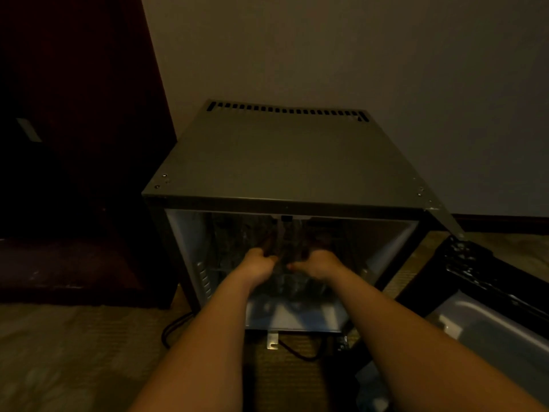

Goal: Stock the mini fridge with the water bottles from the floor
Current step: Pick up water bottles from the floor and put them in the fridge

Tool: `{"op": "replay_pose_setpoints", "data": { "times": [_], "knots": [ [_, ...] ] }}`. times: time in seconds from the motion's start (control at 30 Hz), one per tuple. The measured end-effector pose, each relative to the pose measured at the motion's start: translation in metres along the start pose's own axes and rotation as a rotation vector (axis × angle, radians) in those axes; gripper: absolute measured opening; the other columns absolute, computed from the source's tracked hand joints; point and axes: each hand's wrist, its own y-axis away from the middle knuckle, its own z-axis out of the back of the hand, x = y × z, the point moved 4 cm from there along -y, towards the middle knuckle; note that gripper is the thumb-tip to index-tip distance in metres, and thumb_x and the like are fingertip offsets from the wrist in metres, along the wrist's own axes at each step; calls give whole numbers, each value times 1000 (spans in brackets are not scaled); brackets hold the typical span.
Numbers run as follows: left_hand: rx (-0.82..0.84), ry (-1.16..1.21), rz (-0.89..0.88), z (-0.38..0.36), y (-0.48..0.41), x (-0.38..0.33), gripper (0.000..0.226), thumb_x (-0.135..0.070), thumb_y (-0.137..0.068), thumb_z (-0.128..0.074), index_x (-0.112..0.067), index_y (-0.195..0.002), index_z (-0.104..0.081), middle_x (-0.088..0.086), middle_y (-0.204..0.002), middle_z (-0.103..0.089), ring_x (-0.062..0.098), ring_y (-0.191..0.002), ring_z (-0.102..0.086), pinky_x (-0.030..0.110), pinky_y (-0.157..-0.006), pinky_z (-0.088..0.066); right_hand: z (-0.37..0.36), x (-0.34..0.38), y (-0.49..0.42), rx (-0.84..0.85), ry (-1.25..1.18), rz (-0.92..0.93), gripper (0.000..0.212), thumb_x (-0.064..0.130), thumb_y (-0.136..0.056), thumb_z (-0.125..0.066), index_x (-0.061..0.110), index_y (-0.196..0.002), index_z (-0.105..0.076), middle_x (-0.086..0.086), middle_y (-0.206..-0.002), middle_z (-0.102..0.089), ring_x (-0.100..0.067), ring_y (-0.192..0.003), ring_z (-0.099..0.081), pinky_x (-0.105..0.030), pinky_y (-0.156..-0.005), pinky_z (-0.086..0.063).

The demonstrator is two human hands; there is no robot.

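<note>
Dim, yellow-brown light weakly catches the top of the grey metal box-shaped mini fridge point(285, 162), the dark reddish wooden cabinet point(74, 144) at left sinks into near-black shadow, the fridge's interior is murky and smeared, and straight edges bow toward the frame's borders.

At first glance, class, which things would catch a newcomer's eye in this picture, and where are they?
The grey metal mini fridge with its vented top stands open at the centre, against the wall. Reaching inside it, the left hand and right hand grip a dark blurred bundle. Its open door lies low at the right.
</note>
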Motion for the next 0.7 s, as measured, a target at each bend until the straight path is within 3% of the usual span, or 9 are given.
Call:
{"op": "replay_pose_setpoints", "data": {
  "times": [0.07,0.17,0.27,0.37,0.5,0.7],
  "knots": [
    [20,-4,11,3,-1,2,39,-3,-90,-51,-8,-129,-52,12,-123,-58,31,-117,-55,28,-95,-44,-4,0,-4,-5,-40,2,45,26,-81,-69,13,-123,-60,-12,-130,-58,-28,-119,-55,-35,-103,-43],
    [33,-38,28,6,-6,7,40,-5,-88,-56,-10,-128,-54,14,-124,-59,31,-115,-57,33,-98,-45,-8,0,-12,-13,-66,6,52,33,-76,-73,17,-124,-59,-9,-135,-55,-26,-121,-54,-39,-107,-41],
    [35,-58,12,5,-10,8,42,-4,-86,-58,-7,-128,-53,17,-129,-57,30,-118,-55,33,-100,-44,-9,12,-13,7,-31,49,53,27,-90,-58,14,-139,-42,-9,-149,-37,-25,-137,-36,-32,-115,-25],
    [38,-97,12,5,-12,7,43,-5,-88,-57,-6,-130,-51,18,-131,-55,29,-120,-53,32,-102,-42,-14,14,-17,44,48,35,54,29,-95,-47,12,-144,-31,-11,-155,-25,-26,-142,-26,-35,-118,-19],
    [43,-189,4,7,-13,10,39,-6,-91,-50,-3,-130,-50,19,-133,-52,30,-124,-49,32,-104,-37,-15,6,-14,72,52,-5,49,31,-90,-57,13,-135,-47,-12,-145,-43,-29,-131,-42,-36,-110,-31],
    [89,-431,-65,7,0,5,31,-9,-90,-54,-1,-120,-57,21,-123,-60,31,-117,-55,31,-96,-42,-1,-1,2,46,163,29,35,26,-92,-54,9,-122,-58,-17,-129,-56,-30,-118,-53,-31,-95,-42]
  ]
}}
